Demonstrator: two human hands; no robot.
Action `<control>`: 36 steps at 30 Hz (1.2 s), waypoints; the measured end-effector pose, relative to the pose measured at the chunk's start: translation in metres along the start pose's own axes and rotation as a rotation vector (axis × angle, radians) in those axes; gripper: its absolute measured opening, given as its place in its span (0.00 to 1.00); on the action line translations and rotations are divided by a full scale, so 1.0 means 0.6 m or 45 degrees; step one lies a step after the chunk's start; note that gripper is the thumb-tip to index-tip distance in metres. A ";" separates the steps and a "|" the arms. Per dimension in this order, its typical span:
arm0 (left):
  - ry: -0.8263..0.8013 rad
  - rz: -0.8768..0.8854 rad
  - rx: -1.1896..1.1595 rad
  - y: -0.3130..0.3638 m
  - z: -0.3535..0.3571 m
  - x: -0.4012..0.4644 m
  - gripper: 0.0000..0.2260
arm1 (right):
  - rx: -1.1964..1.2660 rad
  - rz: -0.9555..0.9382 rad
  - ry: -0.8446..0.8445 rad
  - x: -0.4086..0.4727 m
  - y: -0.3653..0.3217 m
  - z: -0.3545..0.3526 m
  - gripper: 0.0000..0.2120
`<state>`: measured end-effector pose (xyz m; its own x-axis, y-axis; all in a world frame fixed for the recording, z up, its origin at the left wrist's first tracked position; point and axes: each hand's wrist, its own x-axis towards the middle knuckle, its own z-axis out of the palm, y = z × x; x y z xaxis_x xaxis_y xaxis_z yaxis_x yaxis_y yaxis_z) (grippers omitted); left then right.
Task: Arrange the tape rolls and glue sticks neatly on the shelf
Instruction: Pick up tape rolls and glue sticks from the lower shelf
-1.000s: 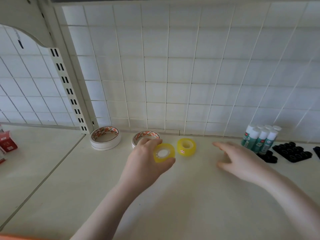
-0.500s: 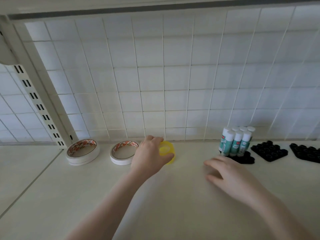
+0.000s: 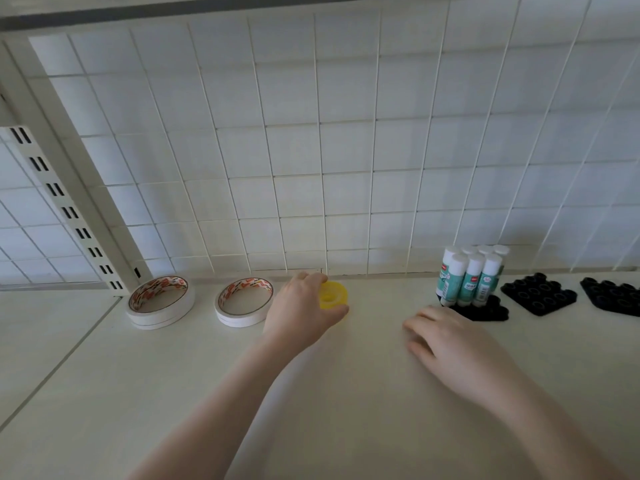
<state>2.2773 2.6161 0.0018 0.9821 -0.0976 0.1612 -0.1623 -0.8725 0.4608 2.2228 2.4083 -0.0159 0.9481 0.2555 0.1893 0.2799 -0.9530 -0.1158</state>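
On the smooth cream shelf [image 3: 346, 393], the right hand [image 3: 460, 344] rests flat with relaxed fingers, holding nothing. The left hand [image 3: 301, 313] pinches a small yellow tape roll [image 3: 333, 295] near the wire-grid back, beside two wide white tape rolls [image 3: 201, 301]; capped glue sticks [image 3: 471, 275] stand upright in a black tray [image 3: 485, 313].

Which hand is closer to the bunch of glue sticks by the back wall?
Right. The right hand lies on the shelf just in front of the glue sticks, not touching them. The left hand holds the yellow tape roll farther left.
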 end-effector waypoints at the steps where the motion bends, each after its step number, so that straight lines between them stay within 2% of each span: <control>1: 0.002 -0.001 -0.001 -0.001 0.000 0.000 0.26 | -0.020 -0.006 0.004 0.000 -0.002 0.001 0.12; 18: -0.021 -0.061 -0.070 -0.005 -0.003 0.015 0.28 | -0.032 0.004 -0.003 0.000 -0.001 0.004 0.11; 29: -0.035 -0.071 -0.151 -0.011 -0.009 0.011 0.25 | -0.022 -0.002 0.009 0.000 0.001 0.004 0.12; 36: -0.030 -0.049 -0.178 -0.022 0.000 0.010 0.31 | -0.005 0.007 0.027 -0.001 0.000 0.004 0.11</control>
<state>2.2850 2.6270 -0.0030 0.9895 -0.0779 0.1216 -0.1348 -0.8008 0.5836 2.2226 2.4088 -0.0185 0.9463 0.2465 0.2093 0.2738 -0.9551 -0.1132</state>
